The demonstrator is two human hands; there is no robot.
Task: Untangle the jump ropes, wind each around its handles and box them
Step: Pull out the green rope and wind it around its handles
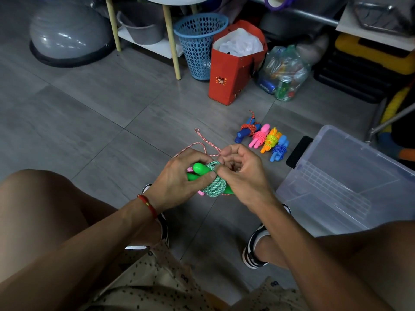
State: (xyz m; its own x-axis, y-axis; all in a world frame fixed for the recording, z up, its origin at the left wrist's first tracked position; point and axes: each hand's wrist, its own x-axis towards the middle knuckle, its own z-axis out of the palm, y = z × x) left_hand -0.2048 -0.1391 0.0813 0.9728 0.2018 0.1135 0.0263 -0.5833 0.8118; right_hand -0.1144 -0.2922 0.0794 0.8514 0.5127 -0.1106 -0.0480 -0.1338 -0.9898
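grey floor tiles (89, 113) — both hands, left hand (179, 176) and right hand (241, 173), grip green jump rope (213, 187).

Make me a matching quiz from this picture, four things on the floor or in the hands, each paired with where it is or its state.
Things:
1. green rope
2. blue-handled bundle
3. clear plastic box
4. red-and-white rope

States:
A. loose on the floor beyond the hands
B. wound on handles, held in both hands
C. nearest the box in the row of wound ropes
D. open, no ropes inside

Pairs: 1-B, 2-C, 3-D, 4-A

green handles (198, 170) mostly hidden
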